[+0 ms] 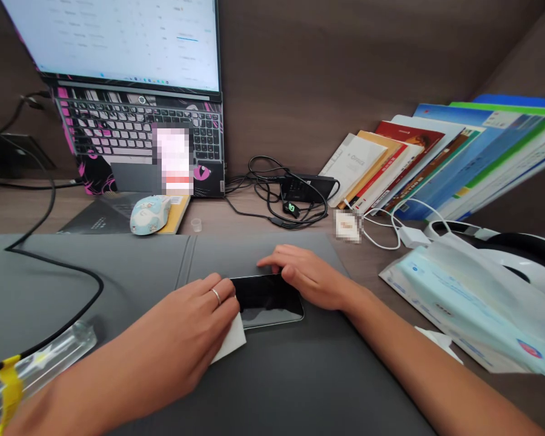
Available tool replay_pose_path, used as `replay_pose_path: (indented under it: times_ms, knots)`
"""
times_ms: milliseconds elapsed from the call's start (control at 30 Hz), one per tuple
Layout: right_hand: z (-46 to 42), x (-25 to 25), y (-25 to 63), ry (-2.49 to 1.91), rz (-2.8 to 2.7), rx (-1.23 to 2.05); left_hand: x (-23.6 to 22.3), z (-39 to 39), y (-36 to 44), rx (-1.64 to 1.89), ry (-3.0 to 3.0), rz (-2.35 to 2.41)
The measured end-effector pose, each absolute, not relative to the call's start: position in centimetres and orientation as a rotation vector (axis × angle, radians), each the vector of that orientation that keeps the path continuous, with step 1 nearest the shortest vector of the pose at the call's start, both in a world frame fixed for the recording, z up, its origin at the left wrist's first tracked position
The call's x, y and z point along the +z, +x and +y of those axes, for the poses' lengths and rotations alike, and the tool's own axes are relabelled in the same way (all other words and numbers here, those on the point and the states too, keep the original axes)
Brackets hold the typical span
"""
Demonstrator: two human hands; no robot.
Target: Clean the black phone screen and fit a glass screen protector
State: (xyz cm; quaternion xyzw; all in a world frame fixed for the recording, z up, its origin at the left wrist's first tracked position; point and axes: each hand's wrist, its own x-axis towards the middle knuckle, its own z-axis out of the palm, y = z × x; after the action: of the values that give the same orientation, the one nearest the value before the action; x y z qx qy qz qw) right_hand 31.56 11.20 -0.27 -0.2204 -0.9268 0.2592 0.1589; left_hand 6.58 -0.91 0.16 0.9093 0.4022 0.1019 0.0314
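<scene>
"Where's the smartphone?"
"Screen up on the grey desk mat, between my left grip and my right grip."
"Are they clamped?"
"My left fingers bend over a white cloth at the phone's left end; their tips are hidden, so I cannot tell. My right grip is apart, index stretched, thumb at the phone's far edge."
"Nearby?"
"A patterned computer mouse beyond my left grip."
</scene>
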Motion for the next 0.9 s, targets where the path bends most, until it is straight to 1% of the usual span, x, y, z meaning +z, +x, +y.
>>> replay_pose_path:
  times_ms: [233, 400, 700, 900]
  knots:
    - [11.2, -0.3, 31.6, -0.641, -2.651, 0.742, 0.5, -1.0, 6.9, 0.351, 2.728, 1.096]
    - [11.2, -0.3, 31.6, -0.641, -2.631, 0.767, 0.3, -1.0, 7.5, 0.351, 2.790, 0.970]
    - [11.3, -0.3, 31.5, -0.641, -2.636, 0.743, 1.1, -0.9, 6.2, 0.348, 2.777, 1.084]
    - [11.3, -0.3, 31.5, -0.644, -2.631, 0.764, 0.8, -1.1, 7.1, 0.260, 2.837, 1.027]
